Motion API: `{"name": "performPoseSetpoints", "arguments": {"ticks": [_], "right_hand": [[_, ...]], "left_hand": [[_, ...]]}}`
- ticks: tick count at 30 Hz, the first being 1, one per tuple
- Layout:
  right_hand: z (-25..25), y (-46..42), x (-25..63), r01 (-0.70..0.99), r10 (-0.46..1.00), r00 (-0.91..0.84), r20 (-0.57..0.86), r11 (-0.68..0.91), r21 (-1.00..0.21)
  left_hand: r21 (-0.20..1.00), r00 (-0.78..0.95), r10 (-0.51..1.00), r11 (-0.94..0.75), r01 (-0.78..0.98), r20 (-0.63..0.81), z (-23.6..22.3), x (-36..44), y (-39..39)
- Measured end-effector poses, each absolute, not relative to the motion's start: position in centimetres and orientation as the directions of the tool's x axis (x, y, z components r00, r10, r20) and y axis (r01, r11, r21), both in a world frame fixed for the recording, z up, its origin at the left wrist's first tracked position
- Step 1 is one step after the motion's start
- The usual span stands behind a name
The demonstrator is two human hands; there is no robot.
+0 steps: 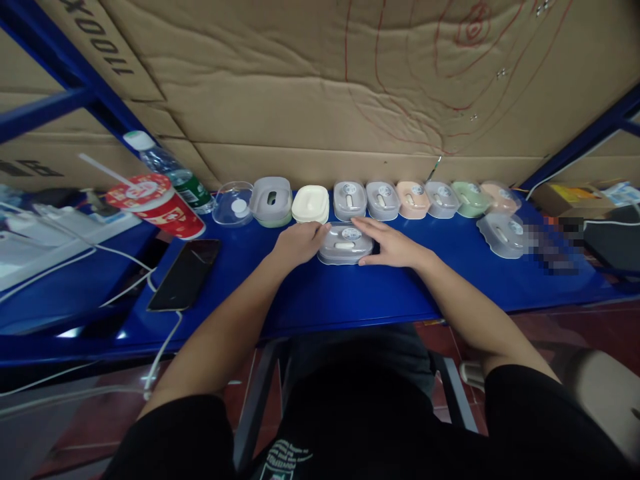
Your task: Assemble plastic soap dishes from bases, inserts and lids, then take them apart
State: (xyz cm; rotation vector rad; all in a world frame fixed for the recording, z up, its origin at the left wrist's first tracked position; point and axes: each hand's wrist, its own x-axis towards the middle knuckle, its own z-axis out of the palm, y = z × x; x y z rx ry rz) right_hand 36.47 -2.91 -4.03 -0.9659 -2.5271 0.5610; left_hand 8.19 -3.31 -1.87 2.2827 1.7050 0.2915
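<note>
A small grey plastic box with a clear cover, a round sticker and a pale oval piece on top (346,248) rests on the blue table in front of me. My left hand (300,241) is closed on its left end, with the thumb along the back edge. At the right end, my right hand (390,243) grips the box, its fingers at the back and its thumb at the front corner. Just behind stand a cream box (311,203) and a covered grey box (349,200). The undersides of both hands are hidden.
More covered boxes in grey, peach (413,200) and green (471,199) line the back. A clear cover (233,204) and an open grey box (273,199) are to the left. A phone (185,275), red cup (167,207) and water bottle (175,177) stand farther left.
</note>
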Motion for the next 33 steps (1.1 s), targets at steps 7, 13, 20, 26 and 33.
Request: {"name": "performPoseSetpoints", "arguments": {"ticks": [7, 13, 20, 26, 33], "right_hand": [[-3.9, -3.3, 36.0, 0.469, 0.631, -0.739, 0.235, 0.733, -0.493], [-3.8, -3.3, 36.0, 0.482, 0.618, -0.747, 0.244, 0.757, -0.442], [-3.0, -3.6, 36.1, 0.575, 0.658, -0.701, 0.274, 0.749, -0.329], [-2.0, -4.3, 36.2, 0.775, 0.755, -0.532, 0.383, 0.617, -0.138], [-1.3, -5.6, 34.6, 0.76, 0.709, -0.592, 0.383, 0.649, -0.026]], "left_hand": [[0.275, 0.336, 0.939, -0.306, 0.912, -0.071, -1.3, 7.7, -3.3], [0.306, 0.34, 0.938, -0.305, 0.902, -0.068, -1.8, 7.7, -3.2], [0.376, 0.361, 0.932, -0.319, 0.87, -0.045, -2.0, 8.0, -3.0], [0.391, 0.463, 0.879, -0.39, 0.834, -0.111, -2.4, 8.2, -3.0], [0.307, 0.461, 0.883, -0.415, 0.856, -0.09, -2.7, 8.1, -2.9]]}}
